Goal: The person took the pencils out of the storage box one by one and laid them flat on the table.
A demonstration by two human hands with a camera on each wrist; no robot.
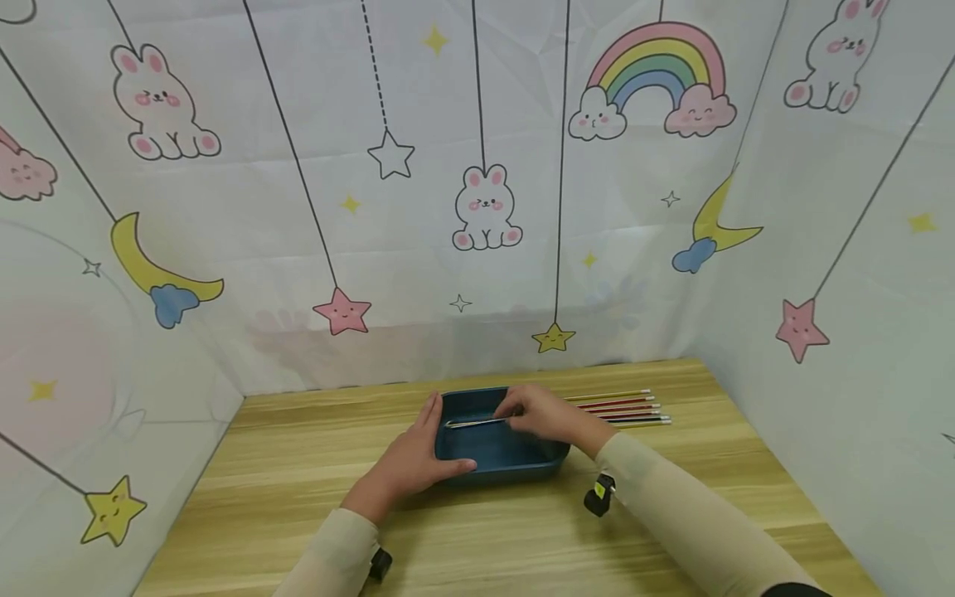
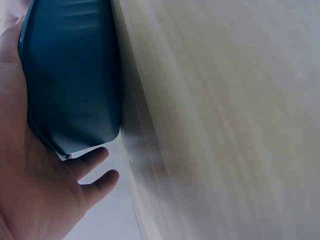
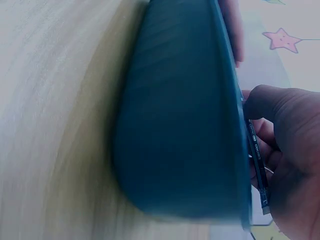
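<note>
A dark blue rectangular tray (image 1: pixel 515 473) sits on the wooden table. My left hand (image 1: pixel 410 456) rests against its left side, fingers straight along the wall and thumb over the near rim. In the left wrist view, two straight fingers (image 2: pixel 100 185) extend past the tray's corner. My right hand (image 1: pixel 540 412) is over the tray's right part and pinches a slim pencil (image 1: pixel 477 423). That pencil lies nearly level above the tray floor, pointing left. The right wrist view shows its dark, lettered shaft (image 3: pixel 256 155) and pale end beside the tray's rim.
Several pencils (image 1: pixel 627 406) with white ends lie side by side on the table, right of the tray and partly behind my right hand. White cloth walls (image 1: pixel 418 274) printed with rabbits, stars and moons enclose the table (image 1: pixel 313 464) at the back and sides.
</note>
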